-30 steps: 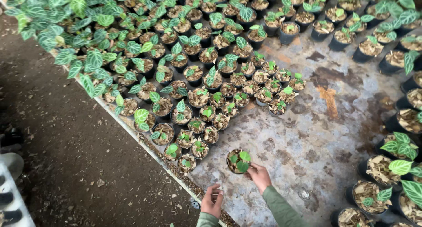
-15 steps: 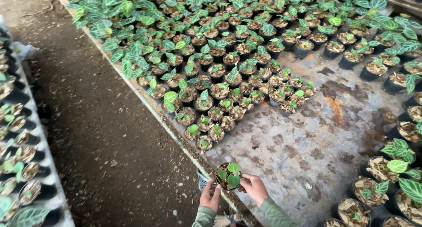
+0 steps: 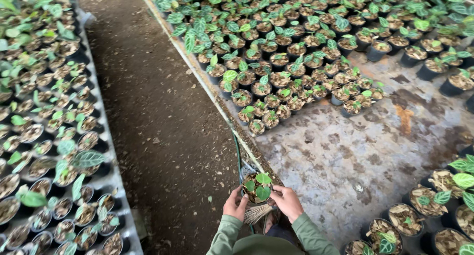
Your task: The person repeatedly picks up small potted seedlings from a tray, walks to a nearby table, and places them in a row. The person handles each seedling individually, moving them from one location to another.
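A small black pot [image 3: 257,187] with a few green leaves is held between both hands near the bottom centre of the head view. My left hand [image 3: 235,204] grips its left side and my right hand [image 3: 287,202] grips its right side. Pale roots [image 3: 257,213] hang below the pot. Both sleeves are olive green. The pot is above the edge of a grey bench [image 3: 345,156], close to a green hose [image 3: 237,153].
Many potted seedlings [image 3: 291,62] fill the bench's far part. More pots [image 3: 434,205] stand at the right. Another bench of seedlings [image 3: 44,136] runs along the left. A dirt path [image 3: 158,126] lies between the benches.
The pot has been lifted off the bench and drawn back toward me, now held by both hands. The view has swung left, showing the path and the left bench.
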